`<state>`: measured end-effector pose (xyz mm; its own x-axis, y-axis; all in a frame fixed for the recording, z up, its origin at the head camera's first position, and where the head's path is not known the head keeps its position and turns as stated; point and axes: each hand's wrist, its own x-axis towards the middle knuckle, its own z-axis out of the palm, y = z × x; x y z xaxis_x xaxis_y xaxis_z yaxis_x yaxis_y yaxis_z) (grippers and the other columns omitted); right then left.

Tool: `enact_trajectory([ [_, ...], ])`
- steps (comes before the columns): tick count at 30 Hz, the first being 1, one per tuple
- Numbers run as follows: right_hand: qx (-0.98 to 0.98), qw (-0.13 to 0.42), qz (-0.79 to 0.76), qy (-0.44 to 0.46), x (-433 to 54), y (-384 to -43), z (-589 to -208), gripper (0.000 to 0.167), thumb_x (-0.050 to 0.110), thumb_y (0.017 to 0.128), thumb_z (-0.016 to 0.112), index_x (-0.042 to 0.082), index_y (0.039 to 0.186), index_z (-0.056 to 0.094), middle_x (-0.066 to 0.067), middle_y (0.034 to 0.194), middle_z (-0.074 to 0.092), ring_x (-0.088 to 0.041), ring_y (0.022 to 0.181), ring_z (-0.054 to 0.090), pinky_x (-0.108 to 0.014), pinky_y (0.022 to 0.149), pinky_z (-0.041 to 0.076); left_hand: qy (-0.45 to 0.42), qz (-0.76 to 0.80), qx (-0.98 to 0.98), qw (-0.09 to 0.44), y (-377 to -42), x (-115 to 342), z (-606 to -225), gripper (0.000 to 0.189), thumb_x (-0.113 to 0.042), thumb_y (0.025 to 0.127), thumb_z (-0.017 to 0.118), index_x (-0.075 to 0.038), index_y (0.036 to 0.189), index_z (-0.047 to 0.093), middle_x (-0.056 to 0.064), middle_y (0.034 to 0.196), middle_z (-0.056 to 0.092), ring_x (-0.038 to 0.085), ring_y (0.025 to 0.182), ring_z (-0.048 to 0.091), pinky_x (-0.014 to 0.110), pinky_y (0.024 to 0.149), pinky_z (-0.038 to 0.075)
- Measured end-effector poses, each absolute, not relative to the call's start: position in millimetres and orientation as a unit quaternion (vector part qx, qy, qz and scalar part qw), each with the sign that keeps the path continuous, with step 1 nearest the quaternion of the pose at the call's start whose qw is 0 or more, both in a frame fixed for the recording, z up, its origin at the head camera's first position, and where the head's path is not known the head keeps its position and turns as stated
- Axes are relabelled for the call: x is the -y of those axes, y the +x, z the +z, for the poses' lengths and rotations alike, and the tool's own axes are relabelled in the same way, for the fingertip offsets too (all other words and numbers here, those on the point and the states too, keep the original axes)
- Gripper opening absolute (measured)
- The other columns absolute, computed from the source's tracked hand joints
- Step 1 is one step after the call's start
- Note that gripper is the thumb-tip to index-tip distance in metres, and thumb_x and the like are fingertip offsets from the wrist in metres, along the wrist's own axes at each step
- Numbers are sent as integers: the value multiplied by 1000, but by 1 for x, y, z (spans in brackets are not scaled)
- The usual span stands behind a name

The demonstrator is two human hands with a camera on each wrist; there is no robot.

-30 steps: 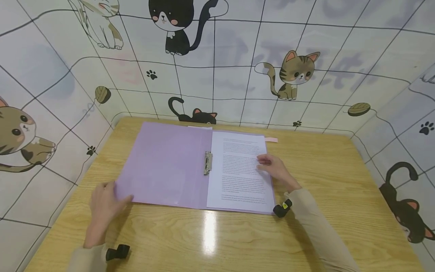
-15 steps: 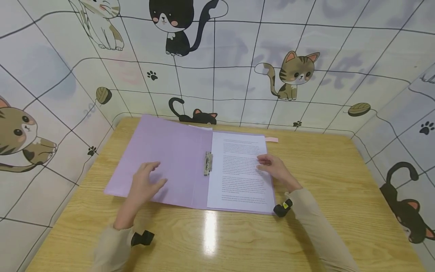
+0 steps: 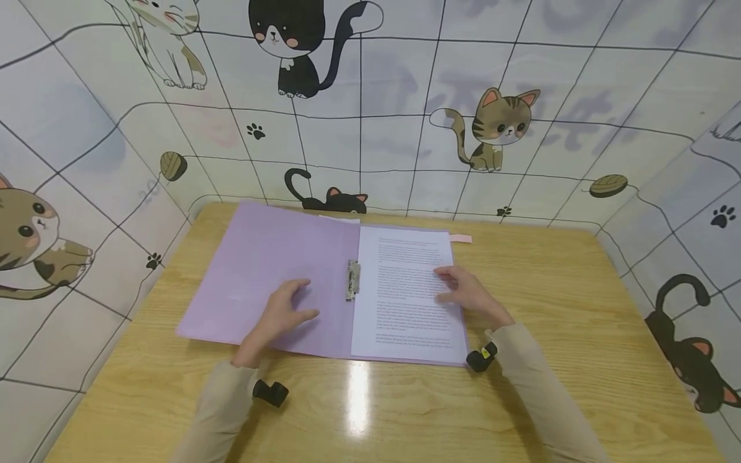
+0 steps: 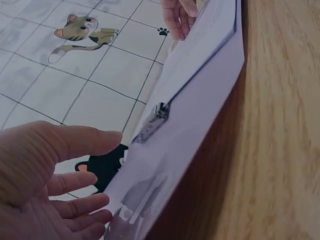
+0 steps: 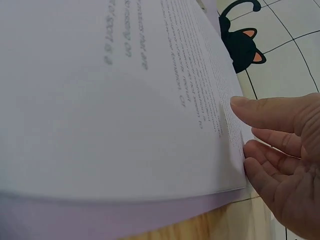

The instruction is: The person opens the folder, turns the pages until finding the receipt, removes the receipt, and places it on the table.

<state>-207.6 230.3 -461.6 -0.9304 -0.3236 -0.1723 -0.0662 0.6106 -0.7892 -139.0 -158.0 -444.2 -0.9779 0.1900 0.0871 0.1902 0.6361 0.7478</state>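
A purple folder (image 3: 222,289) lies spread open on the table, with a metal clip (image 3: 352,280) along its spine. Printed sheets (image 3: 399,308) rest on its right side. My left hand (image 3: 282,314) hovers over the left cover, fingers spread and holding nothing; in the left wrist view its thumb and fingers stand apart near the clip. At the right edge of the sheets is my right hand (image 3: 470,292). In the right wrist view its thumb stands over the paper and its fingertips are right at the edge, with a gap between thumb and fingers.
A pink tab (image 3: 460,238) sticks out past the folder's upper right corner. White paper (image 3: 340,219) peeks out behind the top of the left cover. The wooden table (image 3: 550,308) meets a cat-patterned backdrop (image 3: 399,141) behind and at both sides.
My left hand has let go of the left cover's edge and moved right over it. The cover's lower left corner now reaches further left. My right hand has stayed at the sheets' edge.
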Motion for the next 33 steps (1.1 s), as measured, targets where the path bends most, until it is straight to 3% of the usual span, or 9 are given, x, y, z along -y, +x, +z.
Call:
enact_trajectory([
  [15,-896,142,-410,-94,-229,-215,-465,58,1,77,71,-2,131,47,-23,136,45,-38,126,41,-46,105,31,-98,-452,887,4,-156,165,-475,60,-1,72,75,9,125,50,27,130,49,41,122,43,49,102,34],
  [24,-894,128,-413,-115,-232,-220,-455,47,7,85,65,-5,128,50,-24,127,53,-38,118,48,-49,100,37,-107,-445,888,38,-165,164,-484,55,1,69,75,10,119,54,27,124,53,42,119,45,51,102,33],
  [33,-923,133,-346,-106,-234,-250,-439,49,10,89,60,-6,133,45,-26,134,46,-42,121,44,-52,99,36,-106,-428,896,49,-167,161,-487,53,-2,67,76,11,115,57,25,123,54,42,118,43,52,104,28],
])
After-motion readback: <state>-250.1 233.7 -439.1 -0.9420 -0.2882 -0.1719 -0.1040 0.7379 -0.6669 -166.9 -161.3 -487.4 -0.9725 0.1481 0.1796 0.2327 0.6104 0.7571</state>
